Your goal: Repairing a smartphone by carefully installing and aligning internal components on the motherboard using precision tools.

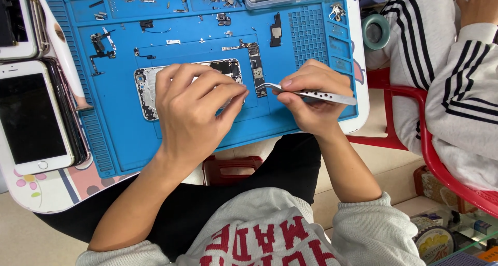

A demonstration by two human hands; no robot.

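Phone chassis (150,84) silver, opened (partly hidden) under left hand (194,110), fingers curled on it; right hand (311,100) pinches tweezers (311,94).

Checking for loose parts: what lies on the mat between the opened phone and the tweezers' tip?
In the head view, a narrow circuit board lies on the blue mat between the opened phone and the tweezers.

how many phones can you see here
3, maybe more. An opened phone shell on the blue mat under the left hand; a white phone at the left edge; another white one above it. Darker ones seem stacked beneath.
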